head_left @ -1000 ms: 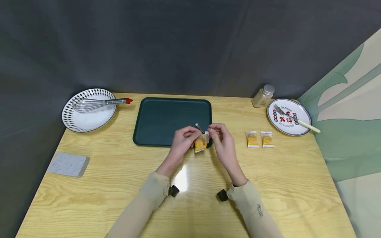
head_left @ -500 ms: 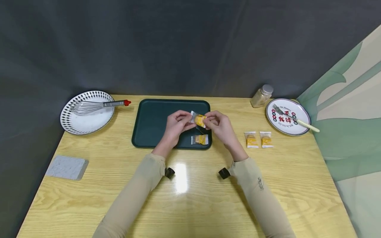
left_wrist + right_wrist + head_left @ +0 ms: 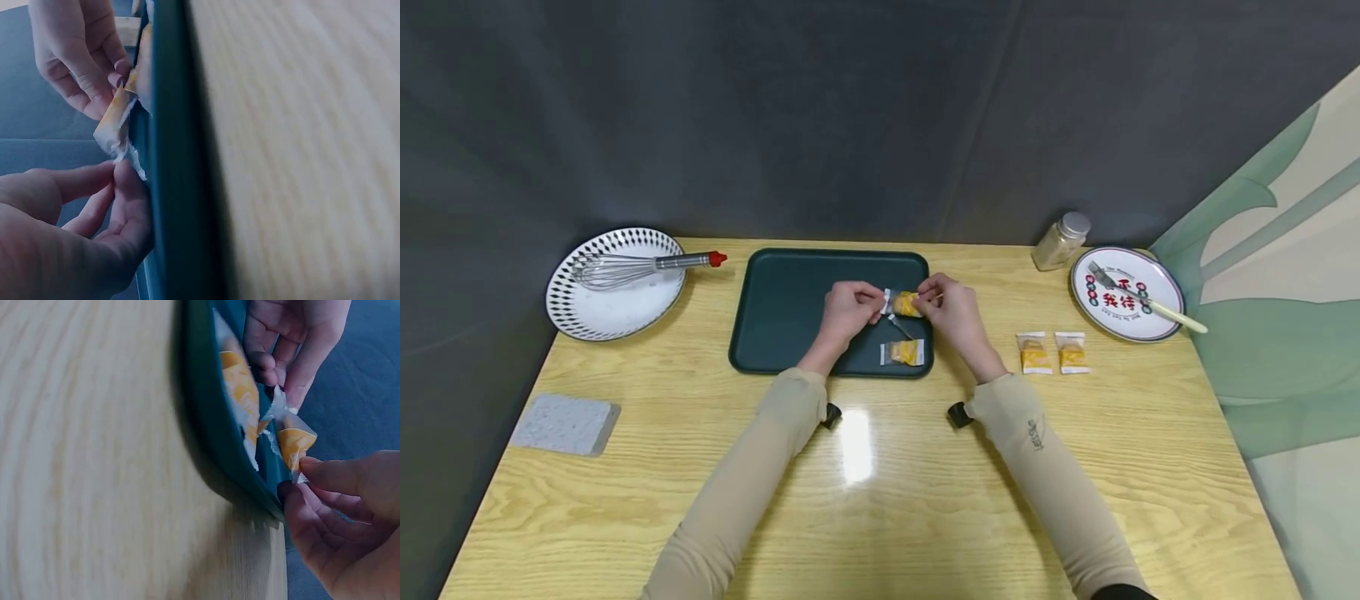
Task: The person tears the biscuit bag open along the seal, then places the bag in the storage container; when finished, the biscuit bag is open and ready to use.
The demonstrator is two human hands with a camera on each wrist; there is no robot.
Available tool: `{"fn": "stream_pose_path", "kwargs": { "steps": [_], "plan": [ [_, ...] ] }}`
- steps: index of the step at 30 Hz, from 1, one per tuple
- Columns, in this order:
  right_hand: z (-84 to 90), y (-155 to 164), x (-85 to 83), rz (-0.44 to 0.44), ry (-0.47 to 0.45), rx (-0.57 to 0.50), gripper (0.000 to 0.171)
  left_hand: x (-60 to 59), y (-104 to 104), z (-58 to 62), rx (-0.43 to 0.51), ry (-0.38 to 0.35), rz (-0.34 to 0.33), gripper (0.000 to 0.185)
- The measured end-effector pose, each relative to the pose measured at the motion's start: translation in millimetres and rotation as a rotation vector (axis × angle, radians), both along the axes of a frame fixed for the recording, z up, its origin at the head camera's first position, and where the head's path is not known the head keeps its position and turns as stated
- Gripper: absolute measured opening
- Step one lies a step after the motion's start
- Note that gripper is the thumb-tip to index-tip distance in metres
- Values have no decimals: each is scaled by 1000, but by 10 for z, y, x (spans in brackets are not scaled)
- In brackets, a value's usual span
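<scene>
Both hands above green tray (image 3: 790,308). Left hand (image 3: 844,307) pinches one end of yellow snack packet (image 3: 904,303), right hand (image 3: 951,310) pinches other end. Packet maybe torn, hard to tell. Second packet (image 3: 902,352) lies on tray near edge. Two more packets (image 3: 1052,352) on table (image 3: 880,483), right.

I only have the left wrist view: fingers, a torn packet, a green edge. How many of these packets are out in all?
Observer: Four. The left hand and right hand pinch one packet over the tray, a second packet lies on the tray, and two more packets lie on the table to its right.
Operator: Anything left of the tray?
Observer: A whisk on a patterned plate.
Operator: And far right?
Observer: A jar beside a lettered plate with a fork on it.
</scene>
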State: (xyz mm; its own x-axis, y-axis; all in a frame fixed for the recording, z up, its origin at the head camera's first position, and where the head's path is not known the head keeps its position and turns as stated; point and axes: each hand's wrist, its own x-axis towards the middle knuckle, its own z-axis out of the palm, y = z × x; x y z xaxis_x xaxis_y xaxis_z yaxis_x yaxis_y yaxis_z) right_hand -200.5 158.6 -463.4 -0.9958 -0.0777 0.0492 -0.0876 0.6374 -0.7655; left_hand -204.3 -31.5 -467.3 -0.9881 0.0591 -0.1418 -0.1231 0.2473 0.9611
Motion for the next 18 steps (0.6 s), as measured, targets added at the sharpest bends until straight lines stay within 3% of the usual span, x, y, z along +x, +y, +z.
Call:
{"fn": "stream_pose_path", "kwargs": {
  "steps": [9, 18],
  "plan": [
    [-34, -68, 27, 11, 34, 161, 11, 11, -6, -23, -62, -30, -34, 11],
    [-73, -101, 50, 33, 50, 212, 12, 47, -14, 24, -136, -62, -86, 29]
  ]
}}
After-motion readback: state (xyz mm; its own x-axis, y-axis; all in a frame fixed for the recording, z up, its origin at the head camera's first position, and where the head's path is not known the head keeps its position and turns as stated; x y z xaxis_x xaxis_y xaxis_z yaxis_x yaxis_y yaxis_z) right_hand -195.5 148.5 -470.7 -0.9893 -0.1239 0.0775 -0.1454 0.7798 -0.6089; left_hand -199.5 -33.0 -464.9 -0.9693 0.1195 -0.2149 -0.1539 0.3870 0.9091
